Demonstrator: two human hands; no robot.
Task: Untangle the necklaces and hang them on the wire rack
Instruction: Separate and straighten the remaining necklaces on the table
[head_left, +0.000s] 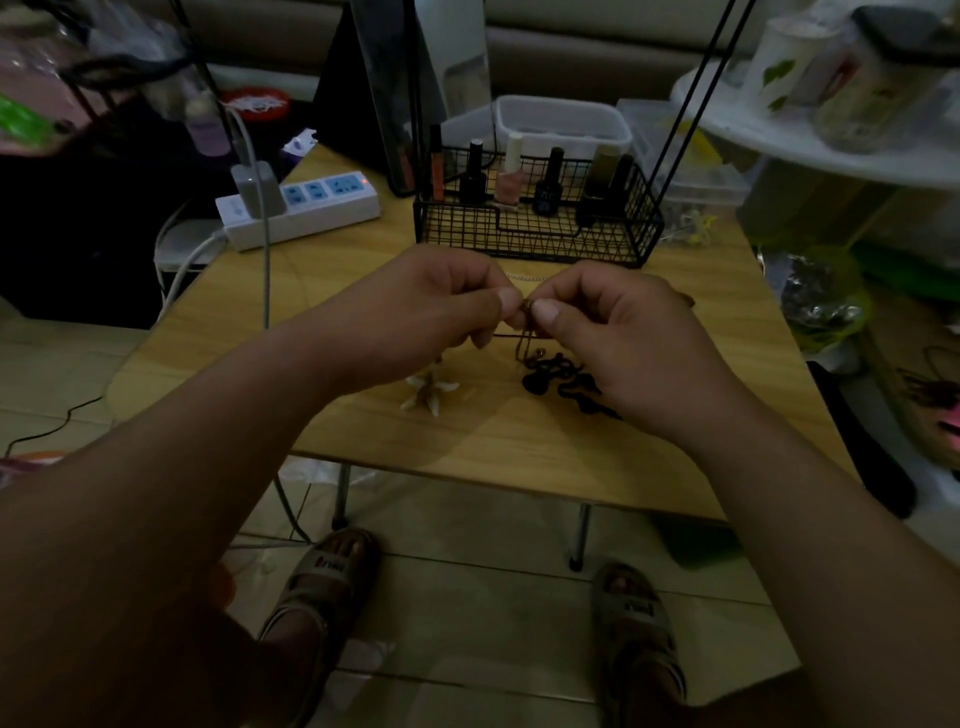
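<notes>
My left hand (441, 301) and my right hand (618, 332) meet above the small wooden table (363, 431), both pinching a thin gold-toned necklace chain (523, 338) that dangles between the thumbs. A black beaded necklace (558, 382) lies in a heap on the table under my right hand. A white shell-like pendant (428, 392) lies below my left hand. A fine silver chain (524, 278) shows behind the fingers. The black wire rack (540, 228) stands at the back of the table, with tall black uprights (691, 98) rising from it.
The rack's basket holds several nail polish bottles (550, 182). A white power strip (301, 205) with a plugged charger and cable sits at the table's left rear. A white plastic tub (561, 124) is behind the rack. Clutter crowds the right side; my sandalled feet (322, 582) are on the tiled floor.
</notes>
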